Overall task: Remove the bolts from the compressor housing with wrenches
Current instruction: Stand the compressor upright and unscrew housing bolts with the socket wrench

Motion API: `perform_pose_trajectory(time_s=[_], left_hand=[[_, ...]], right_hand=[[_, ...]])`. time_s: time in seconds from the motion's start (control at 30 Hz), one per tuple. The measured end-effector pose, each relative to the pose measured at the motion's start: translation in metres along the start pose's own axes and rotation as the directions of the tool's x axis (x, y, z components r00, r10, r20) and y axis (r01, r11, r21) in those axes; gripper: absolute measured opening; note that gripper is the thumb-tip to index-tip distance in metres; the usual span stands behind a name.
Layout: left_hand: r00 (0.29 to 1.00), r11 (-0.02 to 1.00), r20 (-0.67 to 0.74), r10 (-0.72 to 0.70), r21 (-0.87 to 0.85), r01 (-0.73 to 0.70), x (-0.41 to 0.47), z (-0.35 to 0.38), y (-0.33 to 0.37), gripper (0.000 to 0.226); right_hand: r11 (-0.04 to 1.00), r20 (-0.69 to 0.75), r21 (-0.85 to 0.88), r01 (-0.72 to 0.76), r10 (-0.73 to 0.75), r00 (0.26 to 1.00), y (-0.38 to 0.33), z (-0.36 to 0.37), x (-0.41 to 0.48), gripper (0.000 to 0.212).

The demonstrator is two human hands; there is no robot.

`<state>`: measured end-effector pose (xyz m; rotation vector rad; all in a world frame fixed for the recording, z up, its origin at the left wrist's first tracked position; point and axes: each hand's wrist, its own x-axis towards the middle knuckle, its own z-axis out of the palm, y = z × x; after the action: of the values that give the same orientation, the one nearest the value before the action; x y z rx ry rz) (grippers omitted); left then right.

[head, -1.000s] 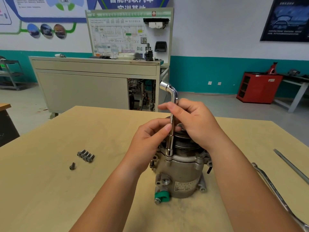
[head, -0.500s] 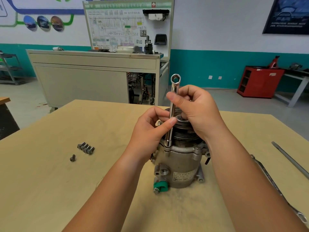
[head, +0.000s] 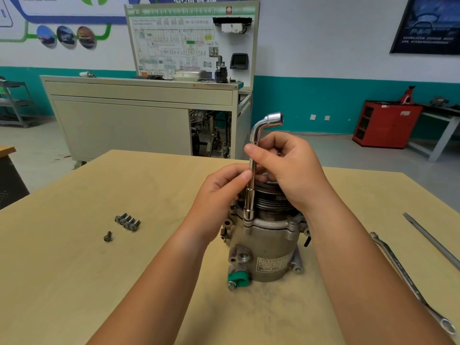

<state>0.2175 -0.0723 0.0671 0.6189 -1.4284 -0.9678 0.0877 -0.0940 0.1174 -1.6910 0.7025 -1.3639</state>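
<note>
The compressor housing (head: 270, 245) stands upright mid-desk (head: 74, 282). A bent socket wrench (head: 250, 197) stands on its near flange. The left hand (head: 219, 195) has its grip pinched on the shaft, and the right hand (head: 291, 170) has its grip curled round it higher up. Loose bolts (head: 127, 221) lie well left.

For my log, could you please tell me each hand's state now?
Left hand: pinching the L-shaped socket wrench shaft.
Right hand: gripping the wrench higher up.

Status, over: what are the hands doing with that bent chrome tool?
Left hand pinches L-shaped socket wrench shaft, right hand grips it higher. Socket end seated on compressor housing flange. Loose bolts lie clear, left.
</note>
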Motion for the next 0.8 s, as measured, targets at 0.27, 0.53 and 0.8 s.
perform_pose_trajectory(time_s=[0.27, 0.53, 0.8], left_hand=[[1.000, 0.999, -0.022, 0.020, 0.032, -0.019, -0.0016, -0.0014, -0.0006, 0.023], [0.995, 0.997, -0.097, 0.029, 0.074, -0.022, 0.0005, -0.0002, -0.0052, 0.005], [1.000, 0.999, 0.015, 0.010, 0.046, -0.011, 0.0010, -0.0042, -0.0036, 0.015]], right_hand=[[0.997, 0.022, -0.052, 0.050, -0.049, 0.999, -0.0038, -0.0029, -0.0010, 0.010], [0.985, -0.063, -0.167, 0.033, -0.044, 0.997, 0.0028, 0.0005, 0.0033, 0.020], [0.994, 0.043, -0.101, 0.048, -0.044, 0.998, -0.0018, -0.0003, 0.0001, 0.014]])
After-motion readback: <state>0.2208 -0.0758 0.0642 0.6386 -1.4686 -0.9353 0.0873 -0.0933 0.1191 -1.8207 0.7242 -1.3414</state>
